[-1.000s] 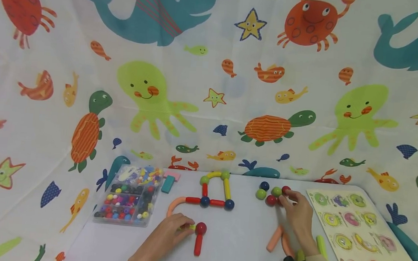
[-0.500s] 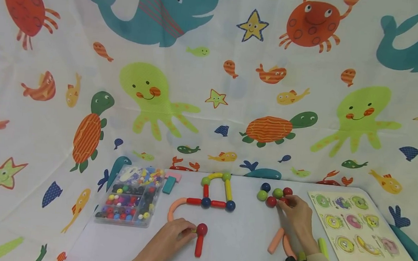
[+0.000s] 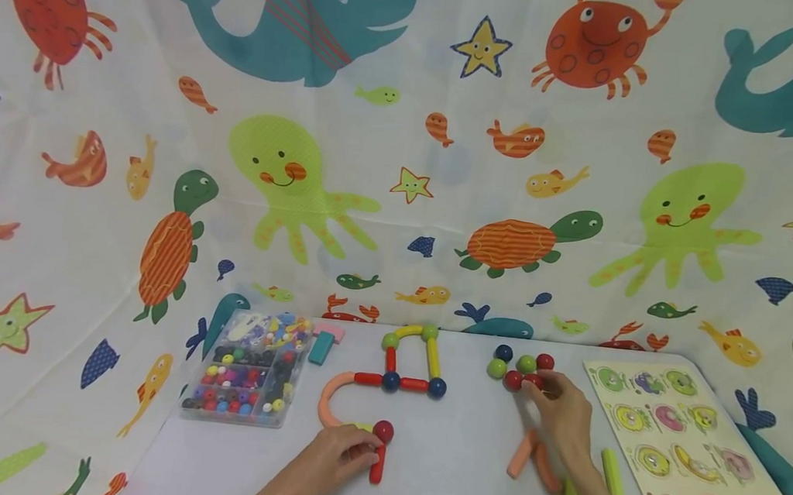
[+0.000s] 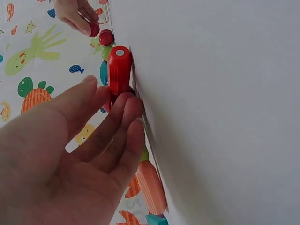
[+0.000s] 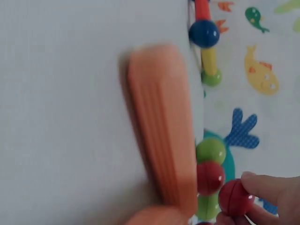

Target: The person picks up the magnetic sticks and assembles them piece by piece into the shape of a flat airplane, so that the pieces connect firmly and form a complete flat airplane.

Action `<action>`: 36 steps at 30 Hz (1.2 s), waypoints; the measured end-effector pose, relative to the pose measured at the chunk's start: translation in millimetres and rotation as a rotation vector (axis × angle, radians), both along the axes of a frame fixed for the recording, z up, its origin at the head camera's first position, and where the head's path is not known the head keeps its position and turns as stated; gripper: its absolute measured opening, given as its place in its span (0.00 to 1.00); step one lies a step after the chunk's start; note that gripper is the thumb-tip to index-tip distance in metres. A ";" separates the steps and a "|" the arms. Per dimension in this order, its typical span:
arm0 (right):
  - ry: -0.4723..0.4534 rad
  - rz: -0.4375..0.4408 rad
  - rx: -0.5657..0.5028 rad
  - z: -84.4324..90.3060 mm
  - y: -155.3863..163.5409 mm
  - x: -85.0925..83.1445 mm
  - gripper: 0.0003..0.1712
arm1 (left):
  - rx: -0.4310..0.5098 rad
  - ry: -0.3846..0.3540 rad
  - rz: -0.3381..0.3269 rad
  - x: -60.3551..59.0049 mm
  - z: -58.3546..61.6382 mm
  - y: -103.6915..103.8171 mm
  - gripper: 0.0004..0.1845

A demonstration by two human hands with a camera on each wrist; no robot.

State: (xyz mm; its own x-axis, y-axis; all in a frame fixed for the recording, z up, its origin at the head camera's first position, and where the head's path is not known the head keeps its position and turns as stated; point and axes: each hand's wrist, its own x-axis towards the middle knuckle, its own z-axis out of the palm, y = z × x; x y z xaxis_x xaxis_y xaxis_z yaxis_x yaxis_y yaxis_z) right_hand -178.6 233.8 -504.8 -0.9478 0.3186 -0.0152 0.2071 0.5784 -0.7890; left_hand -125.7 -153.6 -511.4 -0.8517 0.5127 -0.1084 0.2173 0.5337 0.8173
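In the head view my left hand (image 3: 331, 460) reaches in from the front, its thumb and fingertips pinching at a red ball (image 3: 383, 431) where a red rod (image 3: 377, 467) joins it. The left wrist view shows this red rod (image 4: 119, 70) end-on above the fingertips, with the ball mostly hidden behind them. A yellow-green rod (image 3: 363, 428) runs from the ball to a curved orange rod (image 3: 332, 402). My right hand (image 3: 564, 412) pinches another red ball (image 5: 236, 197) between thumb and fingers, beside a cluster with a green ball (image 3: 496, 368) and a dark blue ball (image 3: 503, 352).
A frame of red and yellow rods with a dark blue ball (image 3: 437, 388) lies centre back. A clear bead box (image 3: 232, 421) and a teal block (image 3: 321, 348) are left. Orange rods (image 3: 522, 453) lie below my right hand; a picture puzzle board (image 3: 644, 422) lies right.
My left fingers have shifted from the yellow-green rod towards the red ball and rod, uncovering more of the yellow-green and curved orange rods. My right hand barely moves, still pinching the red ball.
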 end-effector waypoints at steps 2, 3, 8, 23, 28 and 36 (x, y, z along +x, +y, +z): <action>-0.012 0.012 -0.038 3.6 -8.4 5.5 0.29 | 0.013 -0.002 -0.020 -0.1 -1.2 0.6 0.17; -0.020 0.020 -0.052 4.6 -12.9 8.2 0.29 | 0.019 0.001 -0.033 0.0 -1.8 0.9 0.17; -0.005 0.089 -0.043 1.2 -38.3 22.1 0.27 | 0.019 0.047 -0.089 1.8 -4.5 0.6 0.18; -0.051 0.428 -0.091 -13.4 -121.5 79.0 0.24 | 0.011 0.078 -0.105 3.1 -5.8 2.3 0.14; -0.096 0.607 -0.204 -14.4 -135.7 92.0 0.23 | 0.014 0.104 -0.100 3.3 -5.8 3.3 0.14; -0.117 0.730 -0.252 -19.3 -150.4 98.5 0.20 | -0.016 0.112 -0.084 3.5 -5.7 5.8 0.14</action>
